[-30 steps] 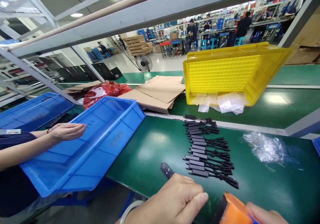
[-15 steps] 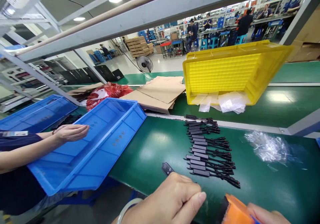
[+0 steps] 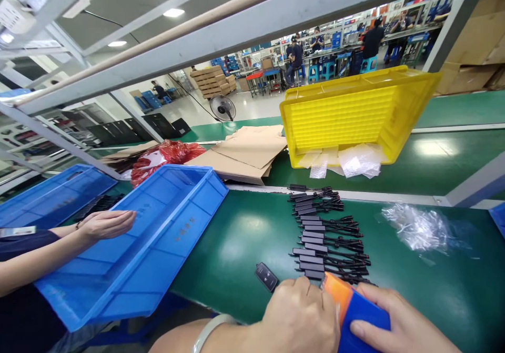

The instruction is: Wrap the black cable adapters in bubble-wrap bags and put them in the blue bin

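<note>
My left hand point(image 3: 302, 311), with a pale bangle on its wrist, is closed in a fist against the orange end of an orange-and-blue hand tool point(image 3: 361, 316). What its fingers pinch, if anything, is hidden. My right hand point(image 3: 398, 316) grips the blue part of that tool, thumb on its near face. The tool may be a tape dispenser, but its working end is covered. Just beyond my left hand lies a small black remote point(image 3: 267, 276) on the green table point(image 3: 232, 237). Several black modules with cables point(image 3: 315, 234) lie in a column past the tool.
Clear plastic bags point(image 3: 418, 229) are heaped at right. A yellow bin point(image 3: 347, 116) tilts at the back, bubble-wrap pouches point(image 3: 361, 160) at its mouth. Cardboard sheets point(image 3: 244, 150) lie beside it. A blue crate point(image 3: 165, 242) stands left, with a co-worker's hand point(image 3: 106, 224) over it.
The tool has come up and left, against my left hand, showing more of its blue part. My left hand has shifted right and down, uncovering the remote.
</note>
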Demonstrator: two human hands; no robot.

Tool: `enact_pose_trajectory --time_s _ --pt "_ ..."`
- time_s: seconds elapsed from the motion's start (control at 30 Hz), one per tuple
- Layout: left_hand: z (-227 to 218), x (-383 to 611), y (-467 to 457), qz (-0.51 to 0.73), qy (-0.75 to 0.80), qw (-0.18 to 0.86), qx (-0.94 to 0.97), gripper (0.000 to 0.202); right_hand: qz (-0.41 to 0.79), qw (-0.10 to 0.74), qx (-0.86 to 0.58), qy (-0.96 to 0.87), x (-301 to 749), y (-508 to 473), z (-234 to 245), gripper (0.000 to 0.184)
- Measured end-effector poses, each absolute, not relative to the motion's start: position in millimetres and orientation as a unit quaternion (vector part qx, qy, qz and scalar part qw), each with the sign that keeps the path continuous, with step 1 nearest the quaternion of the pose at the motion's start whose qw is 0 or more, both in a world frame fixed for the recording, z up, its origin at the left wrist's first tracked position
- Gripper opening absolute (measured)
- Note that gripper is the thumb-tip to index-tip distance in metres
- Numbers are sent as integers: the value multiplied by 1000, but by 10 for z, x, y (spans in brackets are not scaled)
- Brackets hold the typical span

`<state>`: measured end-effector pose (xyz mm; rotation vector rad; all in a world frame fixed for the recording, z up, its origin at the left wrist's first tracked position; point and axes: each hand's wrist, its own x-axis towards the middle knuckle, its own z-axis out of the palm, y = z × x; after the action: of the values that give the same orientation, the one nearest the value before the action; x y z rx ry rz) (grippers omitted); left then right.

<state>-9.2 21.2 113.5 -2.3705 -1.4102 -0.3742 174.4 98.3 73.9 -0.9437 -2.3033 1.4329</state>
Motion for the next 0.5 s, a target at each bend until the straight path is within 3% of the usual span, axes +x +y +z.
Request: enact_pose_trajectory --time_s 0.1,0.3,0.43,0.5 --pt "1103 -40 226 -82 -544 248 -797 12 486 122 -354 -789 1658 985 664 19" --pt "1194 -22 254 -54 -565 275 -776 8 415 168 -389 -805 1622 957 546 30" --pt "1005 177 321 -213 -492 319 -781 25 333 223 -431 -808 1471 939 502 36" --pt "985 166 318 -332 -453 280 -778 35 345 231 -430 -802 1407 981 490 35"
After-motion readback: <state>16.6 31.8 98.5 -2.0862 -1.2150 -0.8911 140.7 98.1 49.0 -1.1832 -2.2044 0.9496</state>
